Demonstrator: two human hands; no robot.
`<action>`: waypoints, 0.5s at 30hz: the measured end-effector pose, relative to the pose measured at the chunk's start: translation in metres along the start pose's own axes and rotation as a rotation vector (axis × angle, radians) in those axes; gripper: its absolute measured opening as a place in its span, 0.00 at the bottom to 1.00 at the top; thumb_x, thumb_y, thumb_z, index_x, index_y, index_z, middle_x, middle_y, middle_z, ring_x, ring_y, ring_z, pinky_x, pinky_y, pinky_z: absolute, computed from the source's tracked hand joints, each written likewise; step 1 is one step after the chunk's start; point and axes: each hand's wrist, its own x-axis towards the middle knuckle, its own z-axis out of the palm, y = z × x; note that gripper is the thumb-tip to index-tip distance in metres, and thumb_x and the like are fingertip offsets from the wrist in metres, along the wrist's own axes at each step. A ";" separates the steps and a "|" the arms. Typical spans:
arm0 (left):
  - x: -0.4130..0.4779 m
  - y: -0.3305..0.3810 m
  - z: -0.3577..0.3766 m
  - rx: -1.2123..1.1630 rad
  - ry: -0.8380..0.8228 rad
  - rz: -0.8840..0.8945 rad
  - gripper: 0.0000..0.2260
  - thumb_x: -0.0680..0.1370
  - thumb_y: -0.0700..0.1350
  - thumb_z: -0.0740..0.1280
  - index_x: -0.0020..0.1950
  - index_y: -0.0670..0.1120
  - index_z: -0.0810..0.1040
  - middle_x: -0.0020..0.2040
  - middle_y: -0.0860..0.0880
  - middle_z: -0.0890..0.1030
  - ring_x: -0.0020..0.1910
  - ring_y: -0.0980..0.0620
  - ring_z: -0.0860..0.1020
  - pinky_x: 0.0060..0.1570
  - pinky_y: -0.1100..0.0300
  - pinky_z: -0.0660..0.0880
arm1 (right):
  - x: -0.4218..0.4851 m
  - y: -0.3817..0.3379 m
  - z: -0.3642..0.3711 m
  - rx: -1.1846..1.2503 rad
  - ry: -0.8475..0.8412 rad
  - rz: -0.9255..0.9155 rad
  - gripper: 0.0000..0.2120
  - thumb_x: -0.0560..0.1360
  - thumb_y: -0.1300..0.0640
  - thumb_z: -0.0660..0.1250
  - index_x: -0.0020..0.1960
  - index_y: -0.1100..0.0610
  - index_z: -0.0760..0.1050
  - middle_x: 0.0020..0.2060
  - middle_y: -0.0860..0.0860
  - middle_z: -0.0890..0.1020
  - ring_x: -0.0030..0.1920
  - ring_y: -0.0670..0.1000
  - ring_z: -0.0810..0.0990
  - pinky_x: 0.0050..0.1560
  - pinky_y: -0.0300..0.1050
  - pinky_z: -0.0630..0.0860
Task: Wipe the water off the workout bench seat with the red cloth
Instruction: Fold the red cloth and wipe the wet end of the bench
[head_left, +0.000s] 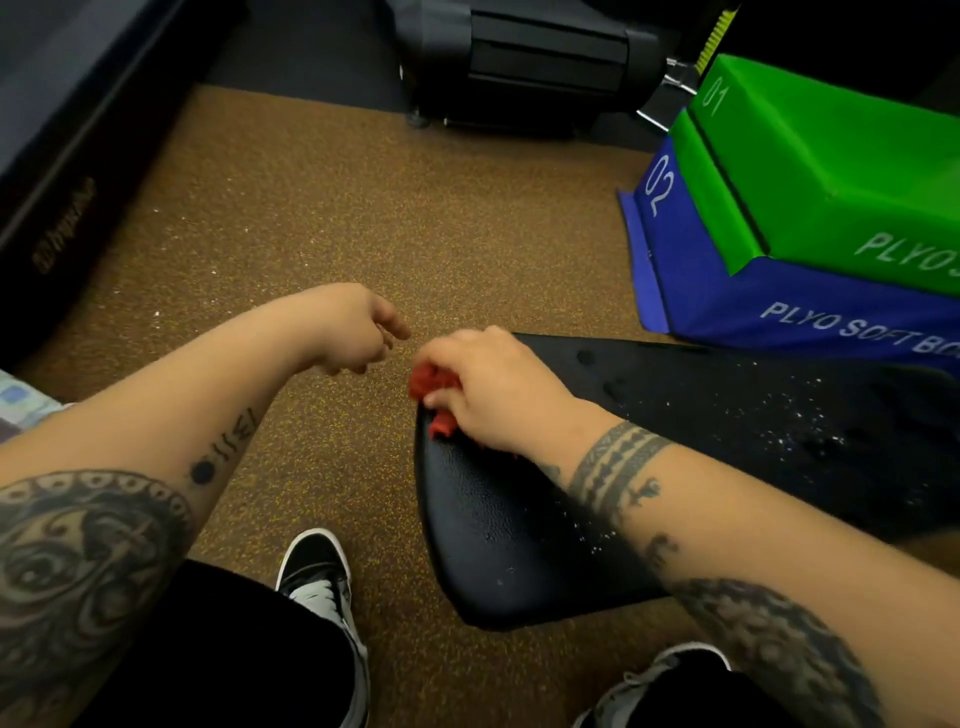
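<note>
The black padded bench seat (498, 525) fills the lower right of the head view, with water droplets (789, 431) speckled across its right part. My right hand (493, 389) presses down at the seat's left edge, closed over a bunched red cloth (434, 387) that pokes out under the fingers. My left hand (358, 327) hovers just left of the seat above the floor, fingers loosely curled and holding nothing.
Brown speckled rubber floor (322, 208) surrounds the seat. A green box stacked on a blue plyo box (810, 218) stands at the right. Dark gym equipment (524, 57) sits at the back, a dark mat (62, 171) at left. My shoes (317, 577) are below.
</note>
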 end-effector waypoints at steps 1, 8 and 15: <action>0.000 0.002 0.002 0.007 -0.004 0.008 0.16 0.78 0.39 0.65 0.63 0.53 0.79 0.54 0.46 0.84 0.51 0.41 0.84 0.42 0.48 0.80 | -0.007 -0.002 -0.005 -0.006 -0.079 -0.070 0.11 0.73 0.48 0.71 0.55 0.42 0.77 0.50 0.44 0.80 0.52 0.54 0.77 0.58 0.55 0.73; -0.002 0.022 0.014 0.079 -0.015 0.091 0.13 0.79 0.42 0.65 0.61 0.55 0.81 0.54 0.46 0.84 0.48 0.43 0.84 0.47 0.48 0.83 | -0.020 0.014 -0.047 0.102 -0.050 0.156 0.14 0.71 0.51 0.74 0.56 0.44 0.79 0.49 0.43 0.84 0.52 0.48 0.81 0.58 0.49 0.77; -0.029 0.026 0.025 0.205 0.024 0.069 0.22 0.78 0.52 0.67 0.72 0.57 0.73 0.66 0.52 0.80 0.66 0.48 0.76 0.66 0.55 0.71 | -0.052 -0.014 -0.019 0.054 -0.102 0.037 0.14 0.72 0.52 0.74 0.57 0.44 0.78 0.51 0.47 0.81 0.52 0.54 0.77 0.57 0.50 0.74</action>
